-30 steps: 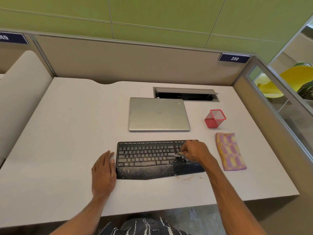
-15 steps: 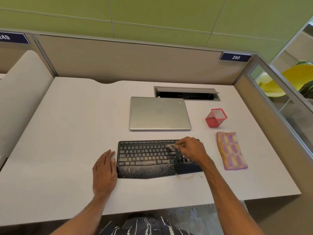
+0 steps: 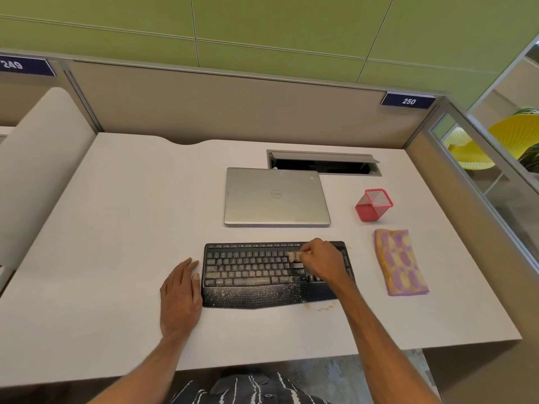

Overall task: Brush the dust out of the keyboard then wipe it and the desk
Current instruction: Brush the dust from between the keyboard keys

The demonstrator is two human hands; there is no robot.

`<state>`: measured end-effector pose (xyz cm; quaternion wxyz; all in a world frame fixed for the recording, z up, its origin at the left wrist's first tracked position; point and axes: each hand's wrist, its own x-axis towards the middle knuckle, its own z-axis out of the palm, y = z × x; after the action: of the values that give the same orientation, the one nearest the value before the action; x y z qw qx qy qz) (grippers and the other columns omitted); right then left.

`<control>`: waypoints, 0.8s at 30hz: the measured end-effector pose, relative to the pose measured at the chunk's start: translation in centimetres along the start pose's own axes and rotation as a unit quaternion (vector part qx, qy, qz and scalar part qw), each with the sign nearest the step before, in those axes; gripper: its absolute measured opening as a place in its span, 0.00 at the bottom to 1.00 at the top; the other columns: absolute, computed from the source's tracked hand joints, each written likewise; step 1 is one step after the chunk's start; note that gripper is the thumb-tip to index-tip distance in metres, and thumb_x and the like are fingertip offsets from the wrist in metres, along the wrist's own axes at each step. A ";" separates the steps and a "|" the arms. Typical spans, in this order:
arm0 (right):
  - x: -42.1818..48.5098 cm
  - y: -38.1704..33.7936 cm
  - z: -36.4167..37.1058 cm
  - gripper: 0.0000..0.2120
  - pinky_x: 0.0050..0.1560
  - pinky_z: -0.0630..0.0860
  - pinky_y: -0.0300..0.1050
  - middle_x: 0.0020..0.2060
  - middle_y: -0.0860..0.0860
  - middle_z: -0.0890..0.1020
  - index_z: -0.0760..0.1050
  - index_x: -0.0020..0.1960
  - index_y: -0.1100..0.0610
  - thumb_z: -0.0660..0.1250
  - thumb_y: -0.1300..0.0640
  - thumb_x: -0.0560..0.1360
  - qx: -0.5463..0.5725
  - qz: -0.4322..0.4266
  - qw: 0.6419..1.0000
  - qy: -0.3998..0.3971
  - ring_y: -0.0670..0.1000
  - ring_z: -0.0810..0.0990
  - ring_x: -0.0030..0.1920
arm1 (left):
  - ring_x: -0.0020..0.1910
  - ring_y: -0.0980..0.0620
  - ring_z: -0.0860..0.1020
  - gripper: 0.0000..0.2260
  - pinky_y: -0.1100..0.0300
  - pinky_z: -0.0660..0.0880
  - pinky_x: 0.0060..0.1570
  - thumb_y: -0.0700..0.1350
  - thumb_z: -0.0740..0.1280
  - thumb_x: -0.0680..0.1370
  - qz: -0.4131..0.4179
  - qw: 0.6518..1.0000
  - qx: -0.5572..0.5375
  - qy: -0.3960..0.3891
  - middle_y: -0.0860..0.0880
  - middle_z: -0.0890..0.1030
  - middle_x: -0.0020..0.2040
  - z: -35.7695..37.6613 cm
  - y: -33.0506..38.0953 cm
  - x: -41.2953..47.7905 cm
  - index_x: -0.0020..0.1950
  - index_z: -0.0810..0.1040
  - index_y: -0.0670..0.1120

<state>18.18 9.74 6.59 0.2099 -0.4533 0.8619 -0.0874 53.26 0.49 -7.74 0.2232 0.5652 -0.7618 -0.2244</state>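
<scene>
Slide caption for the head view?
Right hand holds a small brush on the dusty keyboard, left hand flat on the desk beside it, cloth lying unused to the right.

- The place was an office, at a cubicle workstation.
- Beige partition panels fenced a white desk and carried number plates reading 249 and 250.
- On the desk were a cable hatch, a closed laptop, a keyboard and a red mesh pen pot.

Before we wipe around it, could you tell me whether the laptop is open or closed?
Closed: the laptop lies flat on the desk, lid down, with its logo facing up.
</scene>
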 end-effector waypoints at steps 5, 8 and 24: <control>-0.2 0.2 0.8 0.09 0.34 0.74 0.39 0.37 0.44 0.86 0.88 0.48 0.52 0.68 0.56 0.75 -0.021 -0.009 0.997 -0.070 0.45 0.82 0.33 | 0.80 0.52 0.68 0.21 0.47 0.63 0.81 0.56 0.49 0.90 0.000 1.000 -0.002 0.000 0.56 0.72 0.80 0.0 -0.1 0.1 0.78 0.74 0.56; 0.1 0.1 0.2 0.09 0.35 0.73 0.38 0.40 0.44 0.87 0.87 0.49 0.52 0.68 0.55 0.76 -0.024 -0.013 0.998 -0.056 0.43 0.82 0.34 | 0.80 0.52 0.68 0.21 0.47 0.64 0.80 0.56 0.50 0.90 0.003 1.000 0.001 0.001 0.56 0.72 0.80 0.0 -0.1 0.0 0.78 0.74 0.56; 0.7 1.1 -1.0 0.12 0.56 0.80 0.48 0.51 0.42 0.86 0.83 0.61 0.46 0.73 0.47 0.78 -0.237 -0.138 0.961 -0.041 0.47 0.82 0.47 | 0.80 0.52 0.69 0.22 0.47 0.65 0.80 0.56 0.49 0.90 0.004 1.000 0.002 0.001 0.56 0.72 0.80 0.2 -0.3 0.2 0.78 0.74 0.55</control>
<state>16.54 9.81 6.96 0.1175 -0.6081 0.7774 0.1099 53.37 0.27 -8.04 0.2235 0.5627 -0.7646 -0.2211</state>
